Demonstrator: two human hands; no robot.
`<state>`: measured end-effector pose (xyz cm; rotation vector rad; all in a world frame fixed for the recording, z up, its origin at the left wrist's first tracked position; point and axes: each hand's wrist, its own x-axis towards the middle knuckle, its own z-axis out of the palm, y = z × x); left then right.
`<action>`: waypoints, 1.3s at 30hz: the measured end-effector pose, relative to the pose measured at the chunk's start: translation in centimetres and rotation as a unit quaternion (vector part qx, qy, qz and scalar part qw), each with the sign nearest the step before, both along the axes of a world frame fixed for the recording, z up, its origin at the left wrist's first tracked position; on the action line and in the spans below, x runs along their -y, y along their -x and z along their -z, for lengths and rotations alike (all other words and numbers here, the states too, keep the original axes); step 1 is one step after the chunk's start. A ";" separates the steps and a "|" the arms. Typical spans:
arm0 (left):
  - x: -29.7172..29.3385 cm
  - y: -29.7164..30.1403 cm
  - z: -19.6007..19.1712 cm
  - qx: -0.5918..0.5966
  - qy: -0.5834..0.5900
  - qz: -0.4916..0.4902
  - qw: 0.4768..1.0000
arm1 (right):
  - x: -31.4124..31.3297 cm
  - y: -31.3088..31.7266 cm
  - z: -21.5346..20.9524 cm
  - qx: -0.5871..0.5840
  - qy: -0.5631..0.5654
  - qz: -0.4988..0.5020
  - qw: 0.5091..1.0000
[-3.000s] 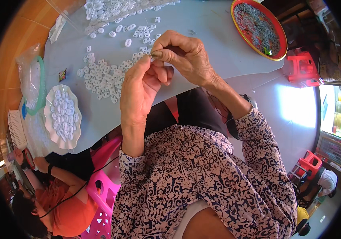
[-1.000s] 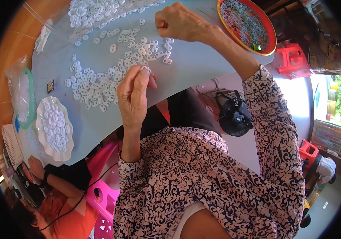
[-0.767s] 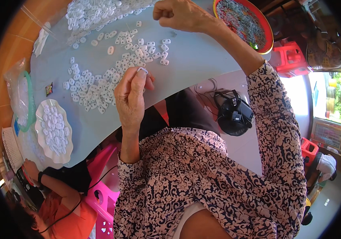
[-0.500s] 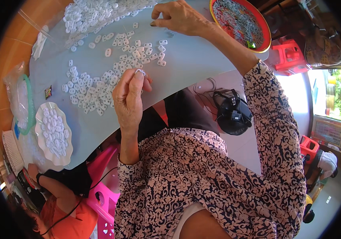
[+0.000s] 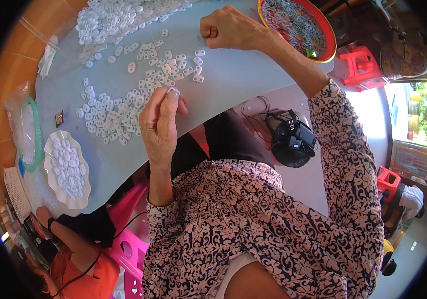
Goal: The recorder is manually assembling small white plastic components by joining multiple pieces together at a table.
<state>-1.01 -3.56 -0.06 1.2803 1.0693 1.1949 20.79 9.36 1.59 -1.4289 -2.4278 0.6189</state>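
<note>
My left hand (image 5: 161,122) is raised over the near edge of the grey table (image 5: 233,79), its fingertips pinched on a small white plastic ring piece (image 5: 173,90). Just beyond it lie several scattered white ring pieces (image 5: 118,107). My right hand (image 5: 231,29) rests as a closed fist on the table, close to the round red tray (image 5: 323,27) filled with small grey pieces. Whether the fist holds anything is hidden.
A big heap of white pieces (image 5: 108,17) lies at the far left. A scalloped white dish (image 5: 66,169) of white pieces and a green-rimmed bag (image 5: 26,132) sit at the left edge. Another person in orange (image 5: 81,269) sits lower left. Red stools (image 5: 358,65) stand on the right.
My hands, joined together three seconds ago, have parted. The right hand went out toward the red tray and closed into a fist; the left stayed near with the white piece.
</note>
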 end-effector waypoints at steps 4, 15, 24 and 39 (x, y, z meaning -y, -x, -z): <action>0.0 -0.1 0.0 -0.001 0.000 0.005 1.000 | -0.7 -0.9 0.8 -0.027 -0.011 -0.007 1.000; 0.1 -0.2 0.5 0.009 0.000 0.001 1.000 | 0.0 -2.1 0.3 -0.045 -0.073 0.013 0.996; 0.0 -0.1 0.9 -0.005 0.004 -0.001 1.000 | 5.0 -3.5 -2.3 0.032 0.032 0.025 0.999; 0.2 -0.4 0.9 -0.032 0.010 -0.017 0.999 | 7.8 -1.1 -1.5 0.235 -0.128 -0.050 0.962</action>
